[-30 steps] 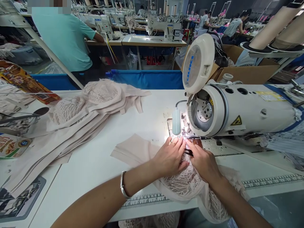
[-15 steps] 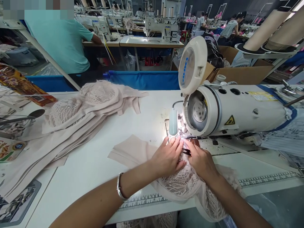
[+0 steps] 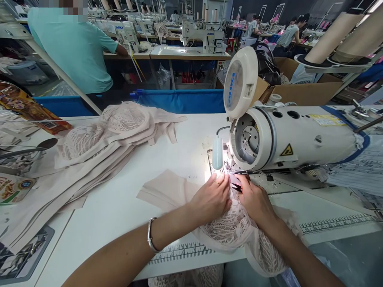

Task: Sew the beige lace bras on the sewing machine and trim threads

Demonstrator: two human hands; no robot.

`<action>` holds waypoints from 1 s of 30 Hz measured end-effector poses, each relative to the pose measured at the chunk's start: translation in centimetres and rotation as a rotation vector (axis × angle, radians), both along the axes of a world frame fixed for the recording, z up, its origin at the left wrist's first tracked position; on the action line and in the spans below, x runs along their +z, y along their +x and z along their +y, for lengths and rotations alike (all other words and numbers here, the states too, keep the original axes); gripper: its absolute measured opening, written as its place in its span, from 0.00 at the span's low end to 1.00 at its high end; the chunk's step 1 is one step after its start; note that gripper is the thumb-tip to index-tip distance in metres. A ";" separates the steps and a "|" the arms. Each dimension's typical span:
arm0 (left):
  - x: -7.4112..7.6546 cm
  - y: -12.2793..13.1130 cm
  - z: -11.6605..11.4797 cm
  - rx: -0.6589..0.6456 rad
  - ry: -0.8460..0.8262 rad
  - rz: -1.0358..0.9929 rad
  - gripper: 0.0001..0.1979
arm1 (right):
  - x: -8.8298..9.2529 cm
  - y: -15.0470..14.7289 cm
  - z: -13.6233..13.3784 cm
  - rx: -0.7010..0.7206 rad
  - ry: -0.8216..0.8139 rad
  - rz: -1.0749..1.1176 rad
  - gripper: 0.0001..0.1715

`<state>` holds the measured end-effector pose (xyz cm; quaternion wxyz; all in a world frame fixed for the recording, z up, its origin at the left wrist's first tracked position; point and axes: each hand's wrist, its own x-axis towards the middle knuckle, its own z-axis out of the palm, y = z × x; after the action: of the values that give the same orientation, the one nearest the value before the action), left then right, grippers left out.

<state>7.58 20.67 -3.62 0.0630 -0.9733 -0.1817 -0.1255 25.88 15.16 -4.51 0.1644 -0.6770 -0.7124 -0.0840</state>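
My left hand presses and pinches the edge of a pale pink lace bra just in front of the sewing machine's needle area. Opposite it, my right hand grips the same edge. Dark, pointed blades, seemingly of small thread snips, stick out from the right hand; their handle is hidden. The lace cups hang over the table's front edge, and a plain fabric wing lies flat to the left. The white sewing machine has its round end cover swung open.
A stack of similar lace bras lies at the left, beside a brown snack packet. A small lamp shines by the needle. Thread cones stand at upper right. A measuring tape runs along the front edge. A co-worker sits beyond.
My left fingers have drawn closer together and slightly toward me. My right fingers have shifted a little on the fabric. The mechanism inside the machine's open end, blurred before, now shows sharply.
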 end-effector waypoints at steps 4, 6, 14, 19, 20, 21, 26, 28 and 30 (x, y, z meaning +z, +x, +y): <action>0.2 0.1 -1.0 -0.117 0.085 0.050 0.19 | 0.7 0.6 -0.3 0.076 -0.002 0.138 0.21; 0.3 0.0 -1.2 -0.096 0.043 0.052 0.19 | 1.0 0.8 -0.5 0.150 -0.010 0.164 0.25; 0.7 -0.1 0.3 -0.076 -0.178 0.019 0.11 | 0.9 0.7 -0.1 0.202 -0.001 0.070 0.31; 0.8 -0.4 1.9 -0.082 -0.267 -0.026 0.13 | 0.9 0.5 0.7 0.178 0.015 0.044 0.24; 0.9 -0.5 2.1 -0.085 -0.279 -0.033 0.13 | 0.9 0.5 0.9 0.181 0.025 0.038 0.22; 1.0 -0.6 2.4 -0.090 -0.291 -0.038 0.14 | 0.9 0.5 1.2 0.181 0.032 0.029 0.20; 2.0 -1.1 3.0 -0.103 -0.308 -0.004 0.10 | 1.2 0.5 2.0 0.173 0.010 -0.033 0.17; 2.1 -1.1 2.9 -0.085 -0.274 -0.011 0.14 | 1.9 0.5 1.6 0.163 0.006 -0.048 0.21; 1.8 -1.0 2.4 -0.062 -0.190 -0.038 0.20 | 2.5 0.4 0.4 0.125 -0.005 -0.031 0.25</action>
<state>6.62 23.10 -1.77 -0.0371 -0.9775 -0.1636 -0.1278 26.23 15.54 -2.01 0.1569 -0.6304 -0.7558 -0.0823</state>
